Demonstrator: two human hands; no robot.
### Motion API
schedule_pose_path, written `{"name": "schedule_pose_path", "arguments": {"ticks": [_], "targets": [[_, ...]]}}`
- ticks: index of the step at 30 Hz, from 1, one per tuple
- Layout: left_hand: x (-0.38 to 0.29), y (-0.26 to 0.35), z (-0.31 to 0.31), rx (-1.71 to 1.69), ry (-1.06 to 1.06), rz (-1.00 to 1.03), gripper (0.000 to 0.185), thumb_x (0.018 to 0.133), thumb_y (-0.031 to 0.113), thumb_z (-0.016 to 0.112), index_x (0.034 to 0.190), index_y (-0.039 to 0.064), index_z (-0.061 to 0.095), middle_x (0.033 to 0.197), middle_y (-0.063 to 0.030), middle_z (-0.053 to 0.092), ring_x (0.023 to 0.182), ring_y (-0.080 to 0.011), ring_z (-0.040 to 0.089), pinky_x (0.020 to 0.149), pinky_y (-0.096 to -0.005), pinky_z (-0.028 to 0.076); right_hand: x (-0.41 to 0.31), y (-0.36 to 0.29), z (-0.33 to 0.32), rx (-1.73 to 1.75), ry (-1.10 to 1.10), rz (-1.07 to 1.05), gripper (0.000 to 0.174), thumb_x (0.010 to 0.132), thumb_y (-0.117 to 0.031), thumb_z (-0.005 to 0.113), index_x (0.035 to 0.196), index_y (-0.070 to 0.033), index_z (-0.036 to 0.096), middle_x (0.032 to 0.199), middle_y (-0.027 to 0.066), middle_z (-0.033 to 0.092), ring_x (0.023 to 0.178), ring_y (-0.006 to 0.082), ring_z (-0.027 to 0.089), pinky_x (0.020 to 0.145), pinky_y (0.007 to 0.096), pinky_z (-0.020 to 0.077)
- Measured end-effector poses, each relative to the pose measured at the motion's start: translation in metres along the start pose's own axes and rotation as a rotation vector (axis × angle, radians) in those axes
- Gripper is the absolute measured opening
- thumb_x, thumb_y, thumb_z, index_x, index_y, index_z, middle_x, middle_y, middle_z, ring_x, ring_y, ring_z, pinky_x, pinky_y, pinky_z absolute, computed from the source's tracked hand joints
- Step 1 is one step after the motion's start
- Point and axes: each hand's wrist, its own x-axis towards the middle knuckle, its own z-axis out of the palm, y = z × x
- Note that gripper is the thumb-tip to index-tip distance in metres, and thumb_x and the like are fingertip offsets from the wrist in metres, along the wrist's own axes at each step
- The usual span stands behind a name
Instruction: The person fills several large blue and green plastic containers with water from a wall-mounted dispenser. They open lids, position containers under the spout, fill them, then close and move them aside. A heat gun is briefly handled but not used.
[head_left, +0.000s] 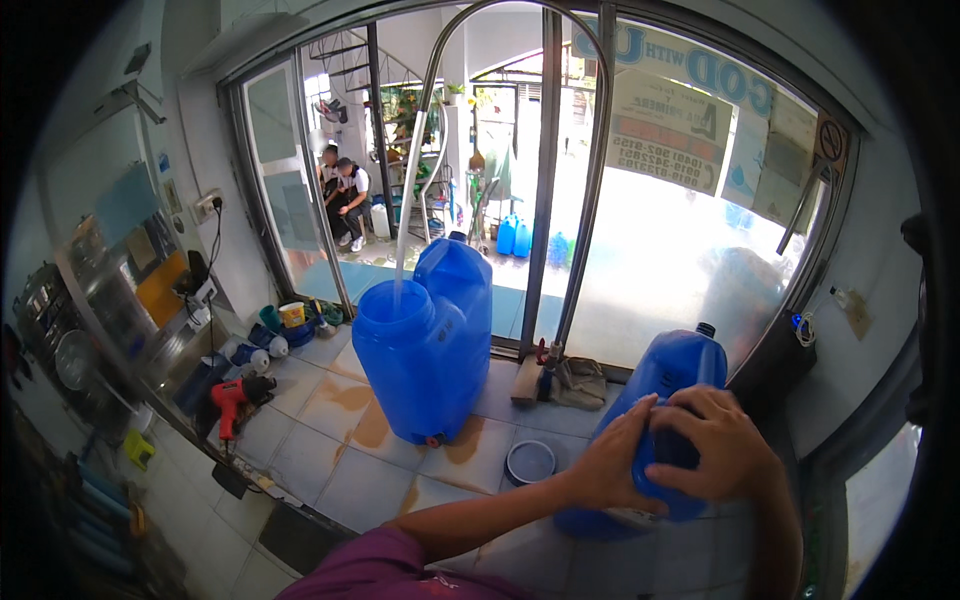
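Note:
A blue plastic water container stands on the tiled counter at the right, a dark cap on its small spout. Both my hands curve around a dark round cap at its wide near mouth. My left hand lies along the left side, while my right hand arches over from the right, slightly blurred. Fingers partly hide the cap. To the left stands a second blue container, its wide mouth uncovered. Water runs into it from a curved metal pipe. A loose round lid rests between the containers.
A red heat gun lies by the counter's left edge, near several small bottles. A valve and a folded cloth sit below the window frame. Two people are seated outside. A black box is at the right wall.

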Motion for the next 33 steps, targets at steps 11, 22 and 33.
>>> {"name": "schedule_pose_path", "arguments": {"ticks": [11, 22, 33], "targets": [[0.001, -0.004, 0.001, 0.042, 0.041, 0.002, 0.146, 0.059, 0.059, 0.094, 0.159, -0.007, 0.012, 0.155, -0.0306, 0.038, 0.146, -0.0454, 0.037, 0.122, -0.0483, 0.03, -0.002, -0.006, -0.002, -0.141, 0.023, 0.189, 0.074, 0.062, -0.048, 0.091, 0.124, -0.017, 0.067, 0.139, 0.0172, 0.057, 0.135, 0.043, 0.051, 0.113, 0.0562, 0.0408], [0.008, -0.026, -0.006, 0.074, 0.016, 0.066, 0.137, 0.054, 0.062, 0.096, 0.157, 0.002, 0.03, 0.156, -0.0259, 0.042, 0.151, -0.0453, 0.031, 0.122, -0.0536, 0.031, -0.107, 0.127, 0.035, 0.165, 0.967, 0.48, 0.076, 0.076, -0.034, 0.084, 0.141, -0.011, 0.054, 0.138, 0.0109, 0.054, 0.13, 0.0282, 0.05, 0.111, 0.0398, 0.0375], [0.055, -0.047, -0.001, 0.073, -0.046, 0.06, 0.129, 0.057, 0.063, 0.095, 0.155, 0.005, 0.035, 0.157, -0.0238, 0.043, 0.152, -0.0494, 0.028, 0.121, -0.0586, 0.031, -0.142, 0.18, 0.394, -0.14, 0.442, 1.592, 0.085, 0.083, -0.066, 0.074, 0.154, -0.029, 0.046, 0.161, 0.0238, 0.029, 0.145, 0.0543, 0.027, 0.112, 0.0724, 0.0279]]}}
